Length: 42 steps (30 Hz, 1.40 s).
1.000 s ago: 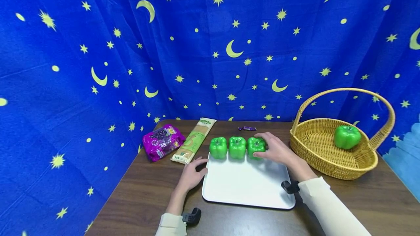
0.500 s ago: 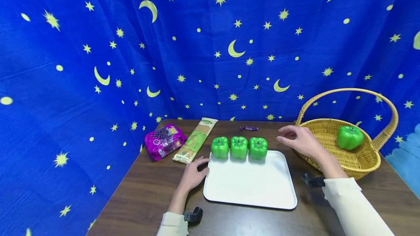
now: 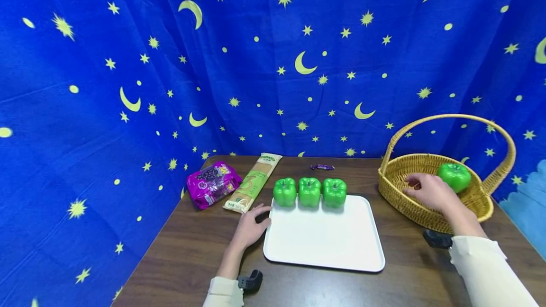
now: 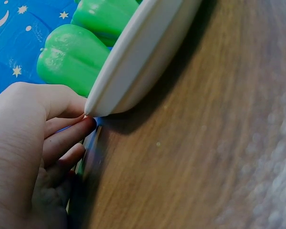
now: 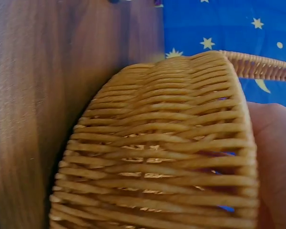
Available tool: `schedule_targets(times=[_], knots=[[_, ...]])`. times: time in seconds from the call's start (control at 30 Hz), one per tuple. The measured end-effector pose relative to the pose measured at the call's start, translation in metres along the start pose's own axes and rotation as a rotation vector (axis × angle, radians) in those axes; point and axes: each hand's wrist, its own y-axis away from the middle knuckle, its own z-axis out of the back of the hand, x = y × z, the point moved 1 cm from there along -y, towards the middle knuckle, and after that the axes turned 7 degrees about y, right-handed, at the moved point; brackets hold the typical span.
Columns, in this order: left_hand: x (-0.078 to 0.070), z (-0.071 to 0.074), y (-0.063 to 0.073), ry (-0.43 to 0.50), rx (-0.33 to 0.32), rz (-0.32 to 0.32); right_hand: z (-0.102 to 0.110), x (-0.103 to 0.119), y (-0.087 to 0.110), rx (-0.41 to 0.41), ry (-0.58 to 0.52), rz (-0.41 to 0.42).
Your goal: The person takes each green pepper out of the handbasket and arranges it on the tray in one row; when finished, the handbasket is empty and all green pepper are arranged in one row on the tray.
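Note:
My left hand (image 3: 251,224) rests beside the white tray (image 3: 324,240), relaxed fingertips right at its left rim. In the left wrist view the fingertips meet the tray's edge (image 4: 124,71), a green bell pepper (image 4: 71,59) just beyond. Three green bell peppers stand in a row along the tray's back edge: left (image 3: 284,192), middle (image 3: 309,192) and right (image 3: 334,193). Over the wicker basket (image 3: 409,207) hovers my right hand (image 3: 435,193), empty, fingers loosely bent. Another bell pepper (image 3: 454,176) sits inside, partly behind that hand. The basket's woven side (image 5: 157,138) fills most of the right wrist view.
A purple snack bag (image 3: 212,185) and a long pack of noodles (image 3: 253,183) lie at the back left. Behind the peppers is a small purple wrapped candy (image 3: 322,167). The basket's tall handle (image 3: 452,116) arches over it. A blue star-patterned cloth (image 3: 256,60) hangs behind the table.
My right hand has let go of the right bell pepper in the row and moved right, over the basket. The left hand has stayed at the tray's rim.

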Motion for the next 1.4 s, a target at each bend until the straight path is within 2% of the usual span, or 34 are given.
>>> schedule_targets(times=[0.23,0.4,0.57,0.8,1.03,1.2,1.3,1.4], knots=[[0.001,-0.001,-0.001,0.007,0.002,0.018,-0.009,-0.006,0.006,0.069,-0.105,0.020],[0.001,0.000,0.000,0.001,0.001,-0.002,-0.012,-0.008,0.011,0.178,-0.210,0.022],[0.003,0.000,-0.002,-0.008,0.008,0.012,-0.013,-0.006,0.018,0.217,-0.275,0.051],[0.004,0.000,-0.001,-0.004,0.006,0.003,-0.012,0.005,0.029,0.222,-0.262,0.034],[0.004,0.001,-0.001,-0.005,-0.003,0.025,-0.013,0.018,0.037,0.249,-0.279,0.040],[0.003,0.001,-0.001,-0.007,-0.004,0.015,-0.010,0.026,0.042,0.238,-0.240,0.046],[0.002,0.001,0.000,-0.006,-0.005,0.003,-0.002,0.028,0.042,0.171,-0.198,0.042],[0.001,0.000,0.000,0.002,-0.005,-0.003,0.012,0.025,0.039,0.065,-0.174,0.024]])
